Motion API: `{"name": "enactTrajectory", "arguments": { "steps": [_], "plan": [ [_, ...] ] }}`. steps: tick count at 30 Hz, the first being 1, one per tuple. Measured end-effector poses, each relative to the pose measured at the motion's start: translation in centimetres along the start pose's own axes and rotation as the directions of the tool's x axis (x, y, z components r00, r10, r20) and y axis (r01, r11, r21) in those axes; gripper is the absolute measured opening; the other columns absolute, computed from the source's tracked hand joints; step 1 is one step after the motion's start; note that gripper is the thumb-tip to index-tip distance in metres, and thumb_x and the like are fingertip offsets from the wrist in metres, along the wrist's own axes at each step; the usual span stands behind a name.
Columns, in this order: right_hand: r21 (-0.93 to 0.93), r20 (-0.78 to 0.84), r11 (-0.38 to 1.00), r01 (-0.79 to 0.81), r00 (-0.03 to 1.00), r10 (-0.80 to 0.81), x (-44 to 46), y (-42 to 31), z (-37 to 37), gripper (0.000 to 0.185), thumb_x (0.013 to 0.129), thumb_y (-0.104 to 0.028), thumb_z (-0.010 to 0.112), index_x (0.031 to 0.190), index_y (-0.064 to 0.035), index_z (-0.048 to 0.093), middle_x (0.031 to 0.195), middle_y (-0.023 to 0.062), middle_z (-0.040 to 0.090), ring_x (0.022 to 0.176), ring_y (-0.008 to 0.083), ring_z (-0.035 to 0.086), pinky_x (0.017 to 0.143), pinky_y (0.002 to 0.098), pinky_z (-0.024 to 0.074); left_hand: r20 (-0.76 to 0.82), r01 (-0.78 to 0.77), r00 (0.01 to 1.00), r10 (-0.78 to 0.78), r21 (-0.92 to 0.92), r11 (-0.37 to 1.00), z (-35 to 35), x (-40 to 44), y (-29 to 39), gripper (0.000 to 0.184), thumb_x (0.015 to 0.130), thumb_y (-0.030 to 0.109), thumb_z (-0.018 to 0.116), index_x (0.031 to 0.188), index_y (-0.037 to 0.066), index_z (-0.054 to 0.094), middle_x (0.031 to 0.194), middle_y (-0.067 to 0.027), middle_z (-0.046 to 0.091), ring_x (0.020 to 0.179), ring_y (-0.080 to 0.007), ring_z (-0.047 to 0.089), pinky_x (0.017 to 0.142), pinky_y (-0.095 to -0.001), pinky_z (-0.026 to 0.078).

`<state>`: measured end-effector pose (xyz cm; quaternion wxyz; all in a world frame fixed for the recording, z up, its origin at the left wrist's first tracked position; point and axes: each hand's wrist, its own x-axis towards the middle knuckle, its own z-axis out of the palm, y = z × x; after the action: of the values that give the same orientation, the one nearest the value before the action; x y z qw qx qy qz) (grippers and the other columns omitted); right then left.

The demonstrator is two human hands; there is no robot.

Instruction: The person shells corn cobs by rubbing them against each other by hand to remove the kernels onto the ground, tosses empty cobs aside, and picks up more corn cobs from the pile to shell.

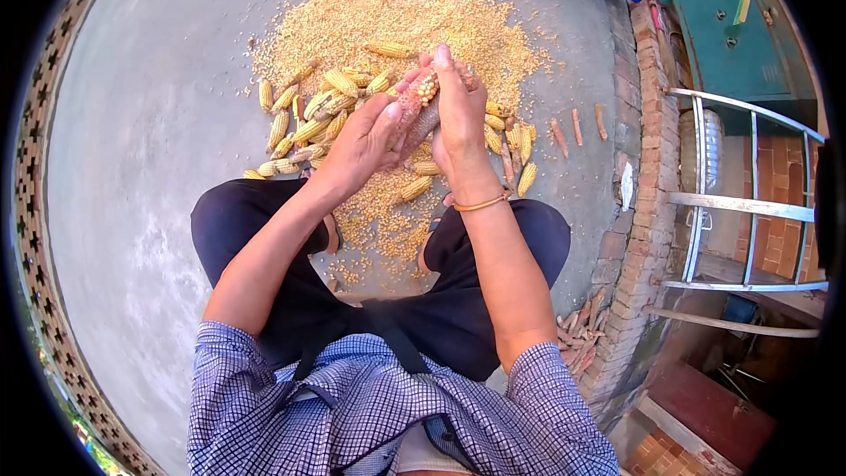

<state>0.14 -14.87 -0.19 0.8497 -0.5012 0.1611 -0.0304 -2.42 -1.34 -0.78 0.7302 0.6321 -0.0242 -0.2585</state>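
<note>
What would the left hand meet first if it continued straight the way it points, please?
Most likely the partly shelled corn it already touches, then the right hand, though depth is unclear.

Ahead of me on the floor [132,211], the wide spread of kernels [317,26] lies farthest out. The main pile of ears [330,115] lies at its near edge, ahead and to the left, with a few more ears [527,178] on the right. More kernels [379,220] lie scattered between my legs [225,216]. Three cobs [577,126] lie apart on the right; a heap of cobs [582,335] sits behind my right knee, beside the brick edging [648,194]. Beyond that edging are the ladder [758,204] and, farther forward, the cabinet [731,35]. The lattice wall [40,167] runs along my far left.
</note>
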Motion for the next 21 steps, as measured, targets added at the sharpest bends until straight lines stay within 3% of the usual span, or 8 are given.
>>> {"name": "enactTrajectory", "arguments": {
  "steps": [4,11,12,14,15,18,19,21],
  "plan": [
    [0.078,0.107,0.997,-0.003,0.994,-0.005,-0.8,0.0,0.3,0.030,0.100,-0.029,0.056,0.102,0.0002,0.062,0.093,0.0131,0.067,0.088,0.0196,0.066,0.077,0.0324,0.0538,-0.067,-0.322,0.880,0.470,0.643,0.695,-0.7,0.7,-0.9,0.022,0.102,0.021,0.048,0.108,0.000,0.050,0.085,-0.0185,0.060,0.069,-0.0327,0.063,0.063,-0.0381,0.050],
    [0.110,-0.195,0.993,0.033,0.981,-0.011,-0.6,1.4,1.0,0.057,0.098,-0.018,0.059,0.144,0.0073,0.036,0.070,0.0047,0.062,0.059,0.0116,0.060,0.055,0.0256,0.0482,0.050,-0.235,0.900,0.434,0.892,0.386,1.4,0.3,-1.7,0.030,0.096,0.022,0.053,0.114,-0.002,0.046,0.090,-0.0268,0.064,0.077,-0.0439,0.064,0.064,-0.0519,0.051],
    [0.077,-0.200,0.997,0.018,0.980,-0.003,-0.5,1.5,0.8,0.043,0.098,-0.017,0.058,0.132,0.0063,0.046,0.075,0.0054,0.064,0.062,0.0113,0.060,0.057,0.0259,0.0487,0.029,-0.217,0.911,0.411,0.882,0.417,1.5,0.3,-1.6,0.030,0.096,0.022,0.053,0.113,-0.002,0.047,0.089,-0.0266,0.064,0.078,-0.0442,0.064,0.065,-0.0518,0.051],
    [0.008,-0.219,1.000,-0.008,0.976,0.010,-0.5,1.7,0.5,0.024,0.098,-0.016,0.058,0.108,0.0043,0.067,0.085,0.0068,0.067,0.068,0.0107,0.059,0.062,0.0263,0.0497,-0.002,-0.186,0.931,0.364,0.857,0.481,1.8,0.3,-1.4,0.028,0.096,0.021,0.053,0.112,-0.002,0.047,0.087,-0.0262,0.063,0.078,-0.0448,0.064,0.066,-0.0515,0.051],
    [-0.090,-0.264,0.994,0.067,0.960,-0.088,-0.3,1.5,1.0,0.052,0.097,-0.013,0.059,0.141,0.0077,0.041,0.066,0.0025,0.059,0.050,0.0090,0.053,0.048,0.0244,0.0436,-0.059,-0.146,0.948,0.314,0.796,0.588,2.4,0.0,-0.9,0.026,0.098,0.022,0.052,0.107,-0.002,0.046,0.083,-0.0259,0.061,0.072,-0.0440,0.062,0.066,-0.0497,0.050],
    [-0.179,-0.233,0.977,0.117,0.960,-0.157,-0.2,1.6,0.6,0.047,0.096,-0.012,0.061,0.137,0.0069,0.047,0.067,0.0011,0.058,0.053,0.0073,0.051,0.048,0.0231,0.0412,-0.031,-0.401,0.864,0.503,0.561,0.724,1.6,0.6,-3.1,0.026,0.103,0.025,0.045,0.110,0.000,0.045,0.070,-0.0108,0.053,0.054,-0.0248,0.051,0.054,-0.0366,0.045],
    [-0.307,-0.193,0.930,0.204,0.943,-0.271,0.1,1.7,0.3,0.028,0.096,-0.016,0.062,0.118,0.0026,0.060,0.068,-0.0022,0.056,0.057,0.0053,0.048,0.051,0.0227,0.0391,-0.044,-0.143,0.988,0.151,0.152,0.978,2.1,-0.5,-0.9,0.027,0.105,0.030,0.043,0.107,0.003,0.046,0.071,-0.0032,0.045,0.051,-0.0105,0.034,0.045,-0.0246,0.031],
    [-0.210,-0.129,0.965,0.158,0.974,-0.188,0.2,1.3,0.0,0.019,0.097,-0.021,0.062,0.103,-0.0020,0.062,0.068,-0.0040,0.054,0.058,0.0053,0.046,0.053,0.0227,0.0378,0.006,0.068,0.998,-0.069,-0.246,0.967,1.6,-0.9,0.9,0.026,0.105,0.031,0.043,0.106,0.005,0.047,0.071,-0.0023,0.044,0.051,-0.0073,0.032,0.044,-0.0210,0.025]
  ]
}}
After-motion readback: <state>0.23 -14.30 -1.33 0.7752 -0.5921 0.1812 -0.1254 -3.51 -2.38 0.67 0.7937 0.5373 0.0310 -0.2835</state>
